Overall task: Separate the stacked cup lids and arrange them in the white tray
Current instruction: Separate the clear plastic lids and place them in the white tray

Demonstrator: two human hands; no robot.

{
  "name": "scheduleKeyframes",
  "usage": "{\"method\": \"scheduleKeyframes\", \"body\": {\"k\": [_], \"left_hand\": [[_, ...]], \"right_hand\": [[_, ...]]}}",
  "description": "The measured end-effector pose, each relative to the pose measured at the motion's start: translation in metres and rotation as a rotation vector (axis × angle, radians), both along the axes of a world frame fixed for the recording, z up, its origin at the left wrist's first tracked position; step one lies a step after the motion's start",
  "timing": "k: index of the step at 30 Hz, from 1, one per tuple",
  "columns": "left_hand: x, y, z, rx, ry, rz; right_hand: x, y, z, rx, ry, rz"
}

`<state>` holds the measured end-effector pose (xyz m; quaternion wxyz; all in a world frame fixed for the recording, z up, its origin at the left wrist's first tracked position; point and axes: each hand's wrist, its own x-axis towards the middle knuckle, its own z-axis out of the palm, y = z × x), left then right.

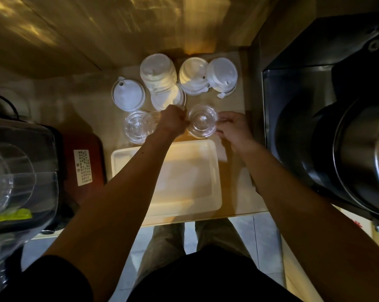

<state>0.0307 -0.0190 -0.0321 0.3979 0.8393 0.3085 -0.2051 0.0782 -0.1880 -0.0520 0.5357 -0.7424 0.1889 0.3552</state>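
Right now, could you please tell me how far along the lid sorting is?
Barely begun: no lid shows in the white tray. In hand: the left hand and right hand hold a clear lid stack between them, just beyond the tray. Left to do: a second clear stack and the white lid stacks behind.

white tray (pixel 214 171) | white lids (pixel 128 97) | clear ribbed lids (pixel 202 120) | red box, white label (pixel 83 149)

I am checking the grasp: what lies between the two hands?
In the head view, the clear lid stack lies between the left hand and right hand, both holding it.
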Motion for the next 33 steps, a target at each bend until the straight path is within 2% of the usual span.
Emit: {"method": "scheduleKeyframes", "body": {"k": [15,24,33], "left_hand": [[-0.004,0.001,0.003,-0.174,-0.047,0.283],[-0.010,-0.005,0.034,-0.289,-0.149,0.358],[-0.034,0.000,0.074,-0.385,-0.293,0.447]], "right_hand": [[0.001,0.007,0.020,0.089,0.008,-0.128],[-0.010,0.004,0.054,0.201,-0.045,-0.213],[-0.022,0.007,0.091,0.273,-0.107,-0.198]]}}
